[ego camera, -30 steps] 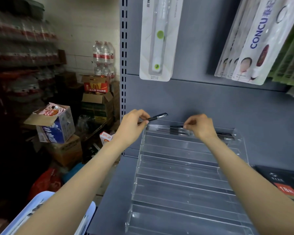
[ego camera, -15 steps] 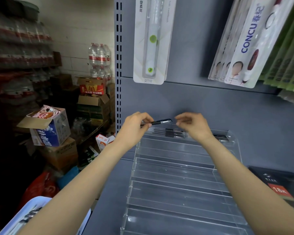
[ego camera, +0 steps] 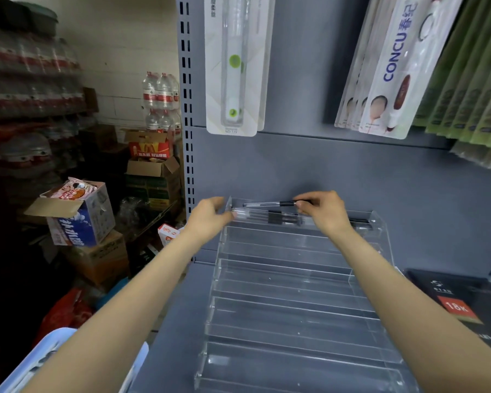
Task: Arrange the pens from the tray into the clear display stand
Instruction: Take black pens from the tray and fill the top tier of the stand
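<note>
Blue plastic showed at the near left corner, the rim of a tray [ego camera: 37, 361] beside the grey shelf [ego camera: 176, 321]. Farther left and back stood cardboard boxes [ego camera: 77, 214] and stacked water bottles [ego camera: 162, 100]. The left hand [ego camera: 207, 219] hovered at the far left end of the clear display stand [ego camera: 295, 293], its fingers blurred but loosely extended and grasping nothing that could be made out. Just right of it, several pens [ego camera: 270, 217] lay lengthwise in the stand's farthest, topmost channel. One more pen [ego camera: 270, 204] was held level just above them, its right end pinched between the thumb and fingertips of the right hand [ego camera: 323, 212], which was curled round it. The stand's nearer channels held no pens. Above, packaged goods hung on the grey back panel, among them a card marked CONCU [ego camera: 394, 61]. A black box [ego camera: 465, 304] sat on the shelf at the right of the stand.
</note>
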